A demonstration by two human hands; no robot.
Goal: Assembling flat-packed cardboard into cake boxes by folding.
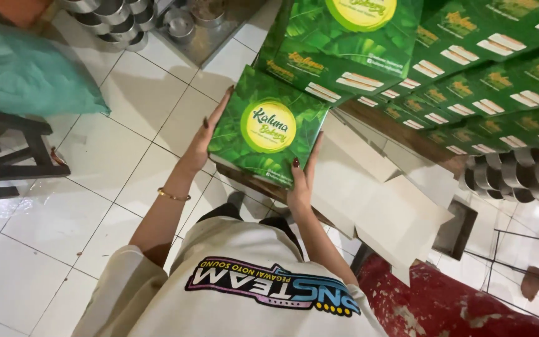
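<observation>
1. a person in a cream printed t-shirt (244,293) holds a square green box (266,128) just above centre frame, its lid bearing a yellow round label on a leaf pattern.
2. the left hand (204,140) lies flat and stretched along the box's left edge, fingers nearly straight and pointing to the top of the frame, dark-painted nails showing; a thin gold bracelet (173,196) circles the wrist below it.
3. the right hand (301,181) grips the box's lower right corner, thumb on top of the lid and the other fingers tucked beneath, out of sight.
4. the box is clasped between both hands, over the near edge of a wooden worktop (394,134) at centre right.
5. stacks of matching green boxes (469,68) fill the upper right of the frame, overlapping in rows.
6. flat white cardboard sheets (375,206) lie just right of the held box, at mid-frame.
7. white floor tiles (95,187) cover the left half; metal tins (116,19) sit at the upper left, beside a teal cloth bundle (26,68).
</observation>
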